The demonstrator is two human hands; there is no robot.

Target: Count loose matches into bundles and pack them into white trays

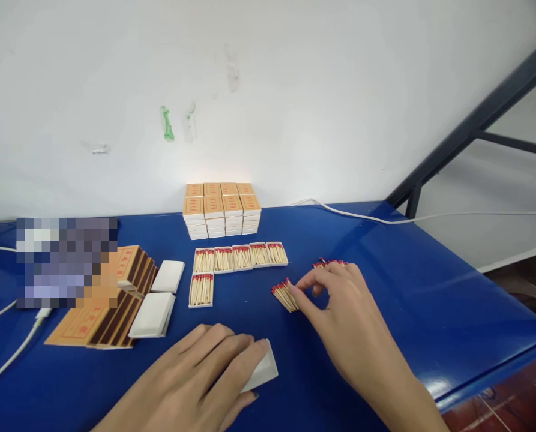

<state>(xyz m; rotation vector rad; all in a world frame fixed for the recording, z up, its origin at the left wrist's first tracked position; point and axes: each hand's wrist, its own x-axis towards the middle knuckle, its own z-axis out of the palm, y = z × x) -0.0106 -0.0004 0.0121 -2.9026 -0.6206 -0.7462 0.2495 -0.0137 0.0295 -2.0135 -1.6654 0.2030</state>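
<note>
My left hand [200, 372] is closed round a white matchbox tray [264, 367] near the front of the table; the part inside the tray that shows is bare. To the right, my right hand [346, 309] pinches at a small bundle of red-tipped matches [284, 296] with thumb and fingers. Behind those fingers more loose matches [324, 262] lie partly hidden. Beyond both hands, several trays filled with matches [242, 257] form a row, and one more filled tray [201, 290] sits in front of its left end.
Closed matchboxes [222, 207] are stacked by the wall. At left, orange matchbox sleeves [110, 312] stand piled beside several white trays [155, 313]. A blurred-out object [65, 264], white cables [18, 357] and a dark metal brace [430, 165] edge the blue table [412, 288].
</note>
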